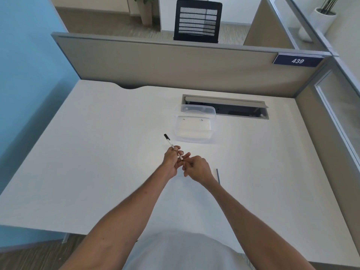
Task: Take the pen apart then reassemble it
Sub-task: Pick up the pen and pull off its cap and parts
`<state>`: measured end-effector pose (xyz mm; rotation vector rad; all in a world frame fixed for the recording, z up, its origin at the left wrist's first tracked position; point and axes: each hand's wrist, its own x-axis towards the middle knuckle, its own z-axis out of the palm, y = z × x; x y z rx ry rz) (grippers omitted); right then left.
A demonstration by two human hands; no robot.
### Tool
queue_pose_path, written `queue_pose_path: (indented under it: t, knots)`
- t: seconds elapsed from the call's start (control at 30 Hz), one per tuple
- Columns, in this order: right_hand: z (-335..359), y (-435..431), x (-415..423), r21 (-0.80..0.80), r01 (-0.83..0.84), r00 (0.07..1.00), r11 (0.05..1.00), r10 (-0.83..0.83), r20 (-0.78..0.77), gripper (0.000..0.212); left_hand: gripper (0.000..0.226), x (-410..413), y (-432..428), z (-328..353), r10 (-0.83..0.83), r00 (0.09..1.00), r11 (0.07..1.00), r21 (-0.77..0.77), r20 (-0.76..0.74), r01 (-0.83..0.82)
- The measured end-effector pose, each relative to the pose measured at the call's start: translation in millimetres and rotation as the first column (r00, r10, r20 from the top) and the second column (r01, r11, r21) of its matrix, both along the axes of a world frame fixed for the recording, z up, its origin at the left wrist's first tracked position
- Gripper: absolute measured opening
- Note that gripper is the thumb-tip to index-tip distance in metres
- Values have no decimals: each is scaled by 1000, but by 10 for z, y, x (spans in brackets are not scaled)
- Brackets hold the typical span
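Observation:
My left hand (172,159) grips a slim clear pen barrel (169,142) with a black end cap pointing up and away to the left. The barrel's near end sits between the fingers of both hands. My right hand (197,168) is pinched at that near end, and what it holds there is too small to tell. A thin dark refill (218,175) lies on the white desk (97,152) just right of my right wrist.
A clear plastic container (194,126) stands on the desk beyond my hands. Behind it is an open cable tray slot (233,110). A grey partition (175,65) closes the far edge, with another on the right. The desk's left edge drops off.

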<state>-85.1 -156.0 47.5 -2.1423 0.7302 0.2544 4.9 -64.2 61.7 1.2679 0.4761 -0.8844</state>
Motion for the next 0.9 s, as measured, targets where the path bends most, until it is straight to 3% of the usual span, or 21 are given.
queue_pose_path:
  t: [0.07,0.27,0.5,0.73,0.9]
  knots:
    - [-3,28,-9,-33,-12,1000,999,12,2,30,20,33,22,-6,-7,1000,1000,9,5,7]
    - [-30,27,17,86,67,997,994,-69,21,33,24,115,106,0,-11,998,993,-122,-57,4]
    - [-40,-58,-6,89,106,993,990,-109,33,20,38,90,199,-151,75,997,997,-10,-13,-75]
    - [-75,-103,-56,-56,76,997,996,-77,2,20,10,150,197,-182,154,986,987,-39,-67,-157]
    - [-97,-300,-75,-157,235,967,959,-248,-63,25,14,171,230,-237,191,975,978,-60,-117,-199]
